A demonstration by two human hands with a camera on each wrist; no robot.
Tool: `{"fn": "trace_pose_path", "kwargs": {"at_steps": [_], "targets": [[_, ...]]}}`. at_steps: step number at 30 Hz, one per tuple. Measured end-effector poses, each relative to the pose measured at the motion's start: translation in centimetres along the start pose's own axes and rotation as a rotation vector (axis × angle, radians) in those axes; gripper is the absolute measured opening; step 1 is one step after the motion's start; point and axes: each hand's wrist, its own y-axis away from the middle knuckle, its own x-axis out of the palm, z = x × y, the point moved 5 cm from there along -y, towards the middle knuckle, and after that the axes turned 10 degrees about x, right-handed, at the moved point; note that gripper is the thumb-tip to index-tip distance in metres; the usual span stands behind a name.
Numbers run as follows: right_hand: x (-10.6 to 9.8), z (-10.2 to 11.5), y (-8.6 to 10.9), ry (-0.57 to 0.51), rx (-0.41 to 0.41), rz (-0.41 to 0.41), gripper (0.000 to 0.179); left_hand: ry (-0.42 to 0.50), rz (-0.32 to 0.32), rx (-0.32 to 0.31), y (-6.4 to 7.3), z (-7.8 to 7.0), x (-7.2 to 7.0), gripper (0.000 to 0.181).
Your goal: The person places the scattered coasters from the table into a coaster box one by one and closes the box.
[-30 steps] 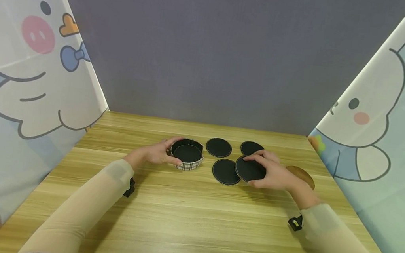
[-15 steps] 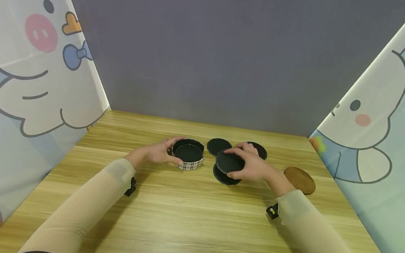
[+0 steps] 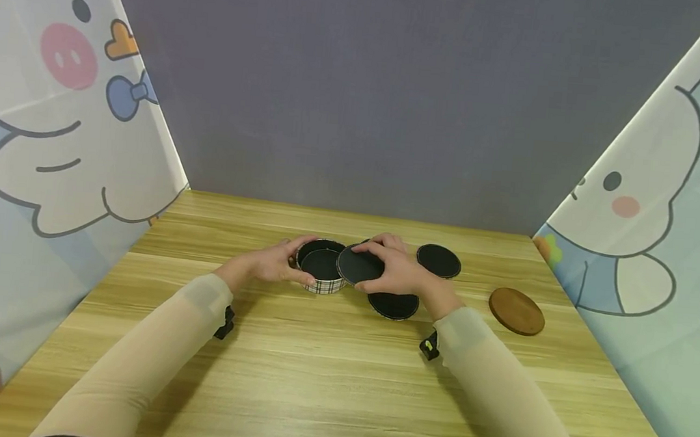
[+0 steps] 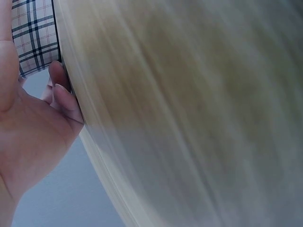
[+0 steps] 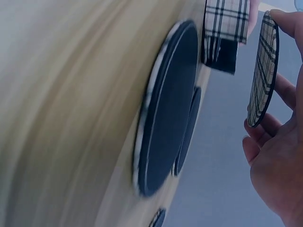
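My left hand point(image 3: 269, 263) grips the left side of a round coaster holder point(image 3: 329, 287), fingers behind and thumb in front. It has plaid outer walls, a dark inside and a gap on its right. My right hand point(image 3: 404, 272) pinches a round coaster point(image 3: 357, 266) by its edges, raised off the table just right of the holder and overlapping its rim in the head view. The coaster's upper face is black; its plaid underside point(image 5: 262, 71) shows in the right wrist view. Below the right hand lies a front coaster point(image 3: 395, 308). Another behind is mostly hidden by that hand.
A further black coaster point(image 3: 439, 260) lies at the back right. A brown wooden disc point(image 3: 517, 311) rests farther right. The wood-grain table point(image 3: 312, 380) meets a grey panel point(image 3: 359, 96) at the back, with cartoon-printed cloths point(image 3: 641, 200) on both sides.
My right hand has carried the coaster leftward, from over the other coasters to beside the holder, uncovering the back right coaster and the wooden disc. The left hand stays on the holder.
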Motion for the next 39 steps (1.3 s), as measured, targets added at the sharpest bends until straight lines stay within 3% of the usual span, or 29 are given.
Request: {"fn": "trace_pose_path", "kwargs": {"at_steps": [10, 19, 28, 39], "targets": [[2.1, 2.2, -2.8, 0.014, -0.006, 0.045, 0.077, -0.013, 0.028, -0.008, 0.0, -0.1, 0.0, 0.108], [2.5, 3.2, -4.6, 0.021, 0.03, 0.066, 0.078, 0.024, 0.044, 0.016, -0.1, -0.3, 0.1, 0.106], [3.3, 3.9, -5.3, 0.004, 0.037, 0.108, 0.077, 0.064, 0.052, 0.009, -0.1, -0.6, 0.4, 0.106], [4.0, 3.7, -5.3, 0.023, 0.028, 0.124, 0.076, 0.028, 0.074, 0.024, -0.2, 0.4, 0.1, 0.119]]}}
